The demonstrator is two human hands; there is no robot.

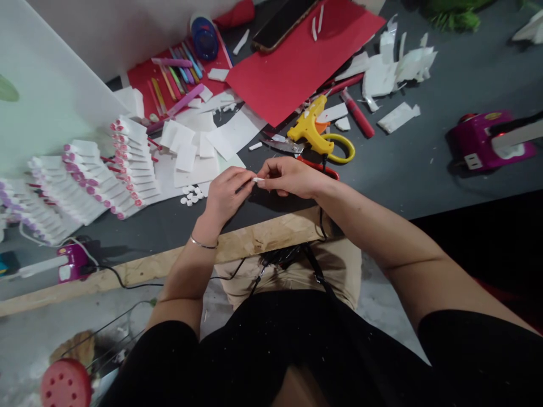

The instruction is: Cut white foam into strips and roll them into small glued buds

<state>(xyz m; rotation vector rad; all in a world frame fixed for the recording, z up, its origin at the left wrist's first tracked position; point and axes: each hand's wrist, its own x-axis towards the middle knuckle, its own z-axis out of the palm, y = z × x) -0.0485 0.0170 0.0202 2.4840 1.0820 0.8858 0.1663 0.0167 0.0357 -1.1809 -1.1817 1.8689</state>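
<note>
Between the fingertips of both hands is a small white piece (257, 180), near the table's front edge. My left hand (227, 195), with a bracelet at the wrist, pinches its left end. My right hand (286, 176) pinches the other end, thumb and forefinger closed on it. Several small white rounded bits (192, 195) lie just left of my left hand. Beyond the hands are white paper pieces (233, 134), scissors (284, 146) and a yellow glue gun (311, 129).
Rows of white rolls with pink tips (133, 164) stand at the left. Red sheets (301, 68), a phone (286, 22), markers (180, 70) and torn white scraps (379, 73) lie farther back. Purple devices sit at the right (479, 141) and lower left (74, 261).
</note>
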